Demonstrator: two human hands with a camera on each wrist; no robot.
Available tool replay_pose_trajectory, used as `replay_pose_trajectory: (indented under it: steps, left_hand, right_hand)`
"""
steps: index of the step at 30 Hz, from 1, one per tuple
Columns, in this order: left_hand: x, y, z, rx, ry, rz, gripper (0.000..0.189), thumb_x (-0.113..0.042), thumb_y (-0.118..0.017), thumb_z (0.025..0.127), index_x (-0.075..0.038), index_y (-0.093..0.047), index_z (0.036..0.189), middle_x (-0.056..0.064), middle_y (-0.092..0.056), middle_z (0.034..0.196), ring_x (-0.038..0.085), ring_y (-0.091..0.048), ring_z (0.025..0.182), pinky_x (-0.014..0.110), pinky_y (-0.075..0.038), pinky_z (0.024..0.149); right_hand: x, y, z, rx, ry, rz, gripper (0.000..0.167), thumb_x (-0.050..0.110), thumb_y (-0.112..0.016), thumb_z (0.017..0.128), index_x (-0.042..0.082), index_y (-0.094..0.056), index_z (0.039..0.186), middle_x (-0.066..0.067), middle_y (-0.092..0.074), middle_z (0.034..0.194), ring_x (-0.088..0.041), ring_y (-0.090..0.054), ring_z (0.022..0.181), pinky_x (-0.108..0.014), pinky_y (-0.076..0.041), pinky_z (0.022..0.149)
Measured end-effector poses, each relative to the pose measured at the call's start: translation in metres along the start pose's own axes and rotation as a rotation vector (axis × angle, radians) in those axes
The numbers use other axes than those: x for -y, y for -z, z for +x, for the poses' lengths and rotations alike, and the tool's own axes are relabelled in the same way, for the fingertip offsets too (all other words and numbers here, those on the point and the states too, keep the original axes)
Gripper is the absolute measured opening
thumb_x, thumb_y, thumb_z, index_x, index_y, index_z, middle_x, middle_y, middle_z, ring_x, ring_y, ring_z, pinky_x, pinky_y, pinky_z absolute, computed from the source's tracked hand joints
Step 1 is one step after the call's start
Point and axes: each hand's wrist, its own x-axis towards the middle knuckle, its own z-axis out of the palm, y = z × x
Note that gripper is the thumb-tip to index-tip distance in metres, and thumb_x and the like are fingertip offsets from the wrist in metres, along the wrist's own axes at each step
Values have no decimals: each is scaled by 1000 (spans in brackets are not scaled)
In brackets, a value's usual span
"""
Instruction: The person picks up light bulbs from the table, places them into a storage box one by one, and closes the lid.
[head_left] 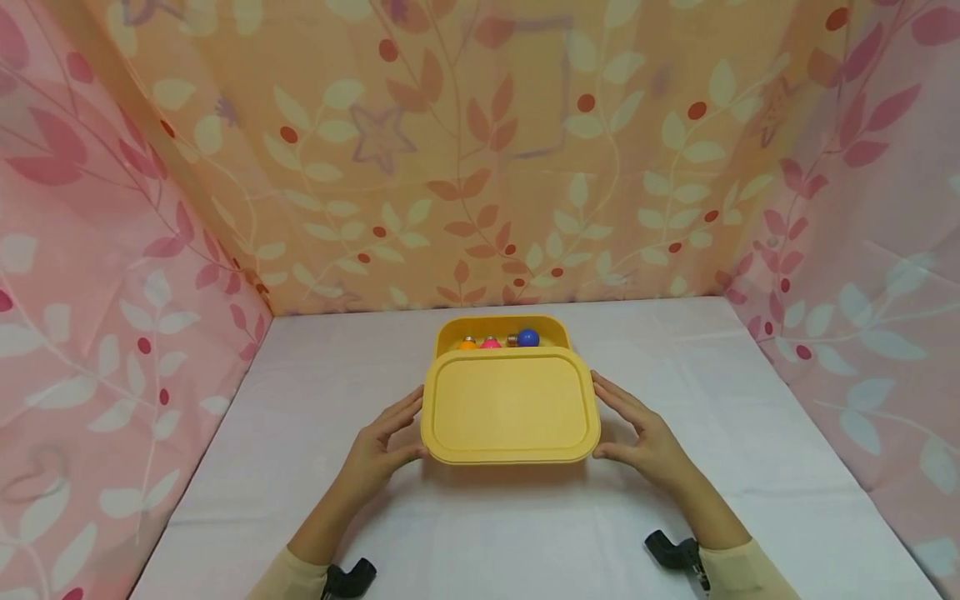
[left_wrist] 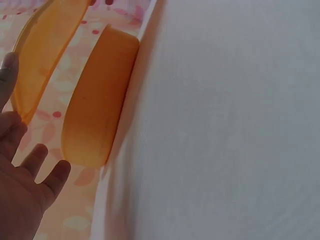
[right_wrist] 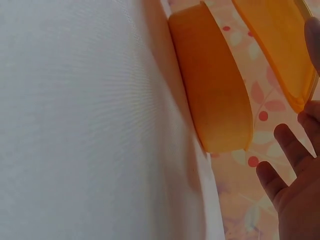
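A yellow rectangular lid (head_left: 510,406) with rounded corners is held in the air by both hands. My left hand (head_left: 382,443) grips its left edge between thumb and fingers; my right hand (head_left: 643,437) grips the right edge the same way. Behind and below the lid stands a yellow plastic box (head_left: 502,323) on the table, its front part hidden in the head view. Inside show a blue bulb (head_left: 528,337), a pink bulb (head_left: 491,342) and an orange bulb (head_left: 467,342). Both wrist views show the lid (left_wrist: 47,55) apart from the box (right_wrist: 212,80).
A white cloth (head_left: 300,500) covers the table. An orange-yellow floral curtain (head_left: 480,167) hangs behind it, with pink floral curtains at the left (head_left: 112,292) and right (head_left: 862,292). Black wrist mounts sit near both sleeves.
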Motion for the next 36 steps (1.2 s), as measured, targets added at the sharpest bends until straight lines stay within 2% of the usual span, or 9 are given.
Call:
replay_pose_trajectory:
  steps: [10, 14, 20, 29, 32, 36]
  left_hand:
    - [2, 5, 7, 6, -39, 42, 76, -8, -81, 85, -18, -50, 153, -2, -41, 163, 13, -39, 148, 19, -44, 111]
    - [3, 6, 13, 4, -61, 74, 75, -10, -82, 85, -17, -51, 153, -1, -42, 162, 16, -40, 148, 22, -46, 110]
    - [4, 8, 22, 2, -61, 88, 75, -12, -82, 85, -18, -51, 153, -3, -43, 162, 19, -40, 148, 22, -45, 111]
    - [8, 14, 36, 7, -59, 99, 75, -15, -83, 85, -18, -51, 152, -4, -44, 160, 19, -42, 147, 25, -47, 111]
    - [9, 16, 41, 13, -45, 113, 75, -18, -82, 86, -20, -50, 153, -6, -44, 160, 19, -41, 147, 30, -47, 112]
    - [8, 18, 48, 22, -29, 117, 74, -21, -82, 86, -23, -50, 153, -9, -44, 160, 19, -41, 148, 43, -47, 114]
  right_hand:
    - [2, -3, 5, -6, -14, -34, 89, -3, -89, 71, -1, -48, 150, -23, -41, 160, -15, -34, 152, -8, -28, 116]
    - [2, 1, 10, -9, -1, -41, 89, -5, -89, 71, -2, -49, 150, -23, -42, 158, -19, -36, 151, -8, -29, 116]
    - [-1, 7, 21, 0, 14, -34, 88, -6, -89, 71, -4, -49, 149, -25, -43, 157, -29, -37, 149, -9, -30, 117]
    - [-2, 9, 32, 14, -72, -74, 86, 2, -90, 74, 1, -50, 150, -17, -44, 159, -31, -36, 149, -6, -28, 114]
    - [-8, 8, 35, 14, -99, -77, 86, 5, -90, 75, 3, -50, 151, -14, -44, 160, -31, -36, 149, -5, -28, 113]
    - [-29, 7, 39, 12, -121, -74, 88, 7, -90, 75, 7, -49, 153, -9, -42, 162, -30, -33, 151, -4, -25, 113]
